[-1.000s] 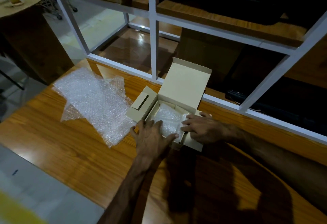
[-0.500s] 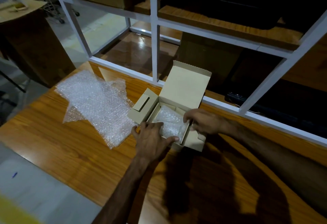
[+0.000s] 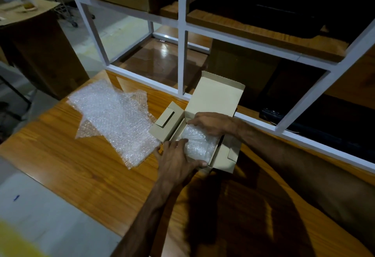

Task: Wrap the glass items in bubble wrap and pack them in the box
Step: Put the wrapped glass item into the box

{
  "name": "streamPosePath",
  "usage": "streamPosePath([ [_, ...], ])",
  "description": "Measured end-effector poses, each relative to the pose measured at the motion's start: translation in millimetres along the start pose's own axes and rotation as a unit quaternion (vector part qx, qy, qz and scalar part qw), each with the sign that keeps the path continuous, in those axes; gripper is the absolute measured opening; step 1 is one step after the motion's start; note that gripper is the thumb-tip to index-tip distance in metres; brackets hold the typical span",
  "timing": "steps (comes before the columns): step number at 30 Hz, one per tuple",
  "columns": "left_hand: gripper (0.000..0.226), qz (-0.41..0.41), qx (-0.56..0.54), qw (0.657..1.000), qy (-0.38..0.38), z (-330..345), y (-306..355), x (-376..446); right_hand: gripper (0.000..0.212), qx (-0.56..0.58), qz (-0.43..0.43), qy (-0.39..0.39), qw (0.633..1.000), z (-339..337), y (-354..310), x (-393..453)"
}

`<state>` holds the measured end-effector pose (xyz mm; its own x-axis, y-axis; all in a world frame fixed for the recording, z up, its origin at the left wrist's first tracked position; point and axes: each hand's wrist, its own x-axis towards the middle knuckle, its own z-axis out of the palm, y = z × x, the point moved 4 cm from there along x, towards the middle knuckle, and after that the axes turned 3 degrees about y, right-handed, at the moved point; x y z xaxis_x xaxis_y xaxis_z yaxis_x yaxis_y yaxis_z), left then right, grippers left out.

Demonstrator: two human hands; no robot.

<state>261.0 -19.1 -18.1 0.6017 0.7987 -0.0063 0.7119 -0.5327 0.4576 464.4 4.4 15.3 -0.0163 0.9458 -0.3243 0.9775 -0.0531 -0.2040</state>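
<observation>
A small tan cardboard box [image 3: 220, 156] lies on the wooden table with its lid [image 3: 216, 94] standing up and its side flaps spread. Inside it sits a bundle wrapped in bubble wrap [image 3: 197, 143]; the glass inside is hidden. My left hand [image 3: 177, 160] rests on the near left corner of the box, fingers touching the bundle and thumb along the front wall. My right hand [image 3: 211, 123] lies over the far end of the bundle, fingers bent down onto it.
Loose sheets of bubble wrap [image 3: 113, 114] lie on the table [image 3: 81, 165] left of the box. A white metal frame [image 3: 181, 33] rises just behind the box. The table's left edge drops to a grey floor [image 3: 40, 212].
My right hand has moved from the box's right flap to the far end of the bundle. My left hand has stayed at the near left corner.
</observation>
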Motion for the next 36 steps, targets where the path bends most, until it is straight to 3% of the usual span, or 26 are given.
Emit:
streamPosePath([
  [4,0.11,-0.015,-0.016,1.0,-0.001,0,0,2,0.061,-0.01,-0.014,0.011,1.0,4,9,5],
  [10,0.1,-0.025,-0.039,0.999,0.011,-1,1,2,0.059,-0.064,-0.035,-0.032,0.997,1,1,16],
  [13,0.098,-0.034,-0.036,0.999,0.011,-1,1,3,0.052,-0.021,-0.011,-0.038,0.999,0,6,15],
  [23,0.097,-0.042,-0.044,0.998,0.006,-5,4,1,0.055,0.017,-0.009,-0.022,1.0,-4,6,11],
  [31,0.114,0.047,0.019,0.998,-0.032,-6,0,-8,0.058,0.013,0.01,0.0,1.0,4,2,-3],
  [34,0.102,0.08,-0.004,0.997,-0.015,-10,-7,-12,0.056,0.028,0.034,0.017,0.999,-6,-5,-21],
  [36,0.079,0.094,-0.036,0.995,0.03,-14,-13,-16,0.05,0.047,0.051,0.051,0.996,-15,-10,-34],
])
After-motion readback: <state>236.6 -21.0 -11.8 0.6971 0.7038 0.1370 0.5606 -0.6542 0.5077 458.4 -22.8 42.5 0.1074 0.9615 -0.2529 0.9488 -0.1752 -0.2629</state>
